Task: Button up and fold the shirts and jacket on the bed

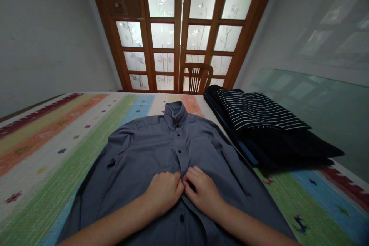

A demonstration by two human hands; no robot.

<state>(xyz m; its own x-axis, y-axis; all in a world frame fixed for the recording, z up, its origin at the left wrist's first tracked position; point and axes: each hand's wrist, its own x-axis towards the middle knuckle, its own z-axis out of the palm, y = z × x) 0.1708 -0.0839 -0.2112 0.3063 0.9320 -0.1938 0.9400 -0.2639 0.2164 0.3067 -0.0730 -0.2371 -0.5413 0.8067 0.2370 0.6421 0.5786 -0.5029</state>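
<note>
A grey-blue button-up shirt (150, 150) lies front side up, its collar (175, 112) pointing away from me. Dark buttons run down the middle of its front; the upper ones look fastened. Over the placket, my left hand (164, 192) and my right hand (201, 190) meet with fingertips pinched together on the shirt's front edge. Whatever button sits between them is hidden by the fingers. Below the hands another dark button (182, 218) shows, and the placket edge there hangs loose.
A stack of folded dark clothes (276, 146), with a black-and-white striped garment (259, 111) on top, lies to the right. Under everything is a colourful striped cloth (86, 134). A wooden chair (196, 77) stands beyond the far edge, before glazed wooden doors (181, 19).
</note>
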